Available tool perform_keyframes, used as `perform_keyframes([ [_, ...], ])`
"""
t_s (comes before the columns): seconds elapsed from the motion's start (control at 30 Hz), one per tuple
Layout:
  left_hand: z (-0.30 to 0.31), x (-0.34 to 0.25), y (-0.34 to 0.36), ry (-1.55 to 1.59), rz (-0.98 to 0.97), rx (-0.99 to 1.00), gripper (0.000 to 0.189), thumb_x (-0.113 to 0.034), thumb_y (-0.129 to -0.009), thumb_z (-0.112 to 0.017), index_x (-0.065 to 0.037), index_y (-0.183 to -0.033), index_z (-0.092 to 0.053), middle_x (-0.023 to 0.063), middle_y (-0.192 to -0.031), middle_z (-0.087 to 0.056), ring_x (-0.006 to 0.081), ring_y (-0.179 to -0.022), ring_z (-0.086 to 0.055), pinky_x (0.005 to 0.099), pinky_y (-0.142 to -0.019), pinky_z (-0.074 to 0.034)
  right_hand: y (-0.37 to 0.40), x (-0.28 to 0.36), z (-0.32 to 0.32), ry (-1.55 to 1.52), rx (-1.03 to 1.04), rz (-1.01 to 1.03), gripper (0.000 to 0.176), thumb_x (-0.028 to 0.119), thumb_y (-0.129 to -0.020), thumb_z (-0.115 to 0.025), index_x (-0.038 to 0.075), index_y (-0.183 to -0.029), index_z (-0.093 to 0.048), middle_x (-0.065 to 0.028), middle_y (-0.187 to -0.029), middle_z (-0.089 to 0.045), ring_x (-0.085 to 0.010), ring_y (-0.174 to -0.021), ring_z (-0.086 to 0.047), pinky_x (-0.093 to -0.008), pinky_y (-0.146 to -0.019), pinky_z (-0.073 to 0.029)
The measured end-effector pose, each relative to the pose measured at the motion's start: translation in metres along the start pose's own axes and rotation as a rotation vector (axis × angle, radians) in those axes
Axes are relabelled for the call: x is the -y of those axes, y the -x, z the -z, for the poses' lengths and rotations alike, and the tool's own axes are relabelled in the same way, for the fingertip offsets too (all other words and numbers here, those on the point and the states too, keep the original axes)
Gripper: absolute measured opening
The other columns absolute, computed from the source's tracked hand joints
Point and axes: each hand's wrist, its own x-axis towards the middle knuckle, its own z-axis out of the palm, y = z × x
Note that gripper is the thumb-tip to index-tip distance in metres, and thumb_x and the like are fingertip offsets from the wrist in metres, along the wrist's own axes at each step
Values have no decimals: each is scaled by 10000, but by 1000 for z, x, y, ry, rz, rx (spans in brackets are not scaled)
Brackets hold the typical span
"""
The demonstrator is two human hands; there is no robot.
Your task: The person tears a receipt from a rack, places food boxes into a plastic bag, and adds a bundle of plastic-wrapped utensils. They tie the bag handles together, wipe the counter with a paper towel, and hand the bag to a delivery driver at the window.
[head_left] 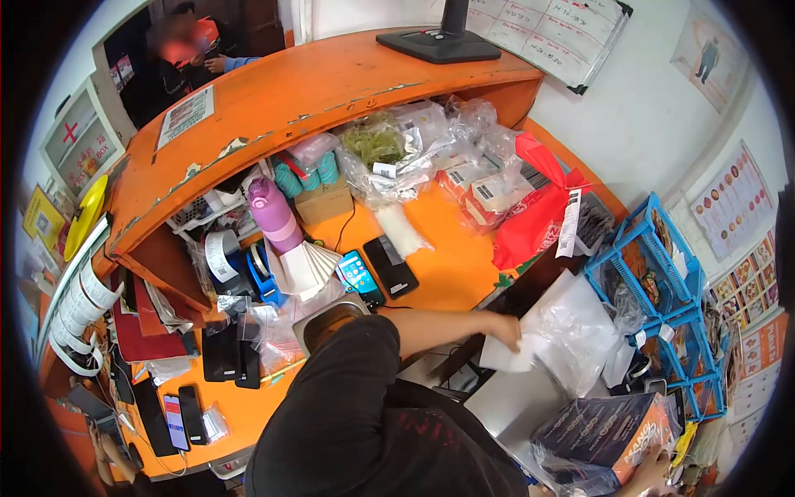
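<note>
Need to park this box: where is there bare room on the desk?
Bare orange desk between the black phone and the red bag; also the upper counter between the notice sheet and the monitor base. Crowded: clear bags at the back, blue baskets on the right.

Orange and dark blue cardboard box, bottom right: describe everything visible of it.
The orange and dark blue cardboard box has a dark patterned top and an orange side with pale lettering, under clear plastic wrap. It lies tilted by the grey surface, near the blue plastic baskets. The right hand touches its lower corner.
</note>
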Motion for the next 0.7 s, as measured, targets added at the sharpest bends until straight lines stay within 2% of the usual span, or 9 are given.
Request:
perform_keyframes([
  [0.1,28,51,12,-152,47,-819,162,-202,-724,-603,-58,-783,-646,161,-733,-632,321,-696,-611,425,-636,-456,-2,7,5,2,90,-42,424,315,-860,-515,-87,-743,-576,-180,-703,-583,-253,-612,-558,-391,-579,-427],
  [0.17,84,54,49,8,334,-823,198,-208,-752,-556,-37,-801,-642,188,-730,-622,325,-738,-621,441,-667,-471,-4,7,4,-71,174,-123,414,311,-865,-517,-86,-765,-578,-177,-691,-576,-238,-628,-563,-373,-562,-424],
  [0.2,103,83,59,-24,409,-1000,198,-194,-752,-541,-23,-759,-640,194,-715,-617,337,-743,-618,440,-688,-471,-3,5,1,-73,173,-129,414,311,-865,-517,-86,-765,-578,-177,-691,-576,-238,-628,-563,-373,-562,-424],
  [0.3,142,117,119,59,259,-1637,242,-78,-754,-484,-3,-983,-502,256,-870,-602,405,-827,-590,481,-731,-454,1,-1,-7,-121,43,-135,404,312,-869,-523,-79,-795,-588,-164,-691,-581,-235,-621,-566,-363,-563,-435],
  [0.33,154,117,144,-5,436,-1566,330,-98,-749,-503,0,-1064,-515,254,-822,-602,417,-792,-589,454,-736,-464,1,-1,-7,-88,34,-101,403,312,-873,-523,-80,-808,-592,-156,-688,-582,-235,-612,-568,-359,-559,-444],
  [0.43,169,152,175,151,413,-1369,491,-185,-740,-567,-13,-1193,-484,257,-1019,-571,391,-960,-554,445,-804,-450,2,5,-5,-83,39,-130,412,323,-874,-530,-79,-816,-597,-151,-697,-582,-241,-608,-569,-353,-573,-457],
  [0.5,173,172,169,147,1087,-1104,434,-303,-694,-656,-113,-1083,-634,234,-1169,-539,361,-1183,-397,473,-947,-287,4,24,4,-112,52,-182,422,335,-871,-537,-78,-810,-598,-154,-709,-581,-247,-613,-567,-349,-590,-461],
  [0.57,161,179,156,195,1184,-1158,486,-344,-669,-676,-107,-1091,-627,214,-1217,-510,370,-1207,-359,483,-968,-245,13,51,16,-1,-130,-41,455,347,-751,-651,-3,-490,-521,-128,-438,-479,-255,-365,-412,-429,-414,-358],
  [0.7,170,140,159,299,1228,-1079,530,-324,-660,-669,-53,-1110,-603,205,-1321,-390,380,-1231,-288,441,-1013,-206,8,32,10,30,-53,-40,424,343,-749,-653,-28,-565,-563,-169,-489,-521,-311,-418,-488,-453,-441,-391],
])
